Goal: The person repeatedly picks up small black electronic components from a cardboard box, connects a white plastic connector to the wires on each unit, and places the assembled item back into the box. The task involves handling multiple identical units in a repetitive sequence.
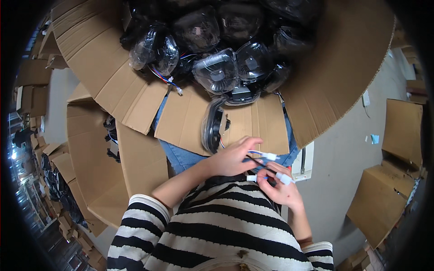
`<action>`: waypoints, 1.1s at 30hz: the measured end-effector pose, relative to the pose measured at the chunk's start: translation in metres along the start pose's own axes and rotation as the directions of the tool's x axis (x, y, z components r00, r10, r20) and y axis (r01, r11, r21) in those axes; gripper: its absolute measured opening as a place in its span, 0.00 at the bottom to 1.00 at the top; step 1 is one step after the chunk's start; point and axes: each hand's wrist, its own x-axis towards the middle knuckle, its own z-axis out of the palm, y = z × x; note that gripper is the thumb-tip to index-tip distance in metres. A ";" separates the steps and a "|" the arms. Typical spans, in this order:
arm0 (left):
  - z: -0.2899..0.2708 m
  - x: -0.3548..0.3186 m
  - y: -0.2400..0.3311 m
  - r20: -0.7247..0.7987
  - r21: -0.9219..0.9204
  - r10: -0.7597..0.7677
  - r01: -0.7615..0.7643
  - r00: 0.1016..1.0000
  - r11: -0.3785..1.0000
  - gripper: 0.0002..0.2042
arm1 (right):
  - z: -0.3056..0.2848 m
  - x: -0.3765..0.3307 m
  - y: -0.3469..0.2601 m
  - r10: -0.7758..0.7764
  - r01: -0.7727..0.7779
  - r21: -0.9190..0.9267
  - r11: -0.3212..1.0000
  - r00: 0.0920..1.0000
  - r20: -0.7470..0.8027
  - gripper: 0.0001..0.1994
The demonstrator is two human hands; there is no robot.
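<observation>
While both hands meet just above the striped shirt (217, 230), the left hand (233, 159) curls its fingers around thin wires (253, 159) ending in a white plug (270, 156). The right hand (281, 189) pinches a second white connector (285, 179) — a smaller white end (251, 178) pokes out toward the left. From the wires a black lamp (212, 126) lies on edge on a cardboard flap (181, 122) over the lap. Beyond it, a big carton (343, 58) holds more lamps (216, 71) — clear-lensed, piled together.
</observation>
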 end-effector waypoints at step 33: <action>0.025 0.060 0.010 0.490 -0.317 -0.093 0.277 0.867 0.907 0.08 | -0.060 -0.061 0.028 0.342 -0.210 0.368 0.906 0.876 -0.341 0.01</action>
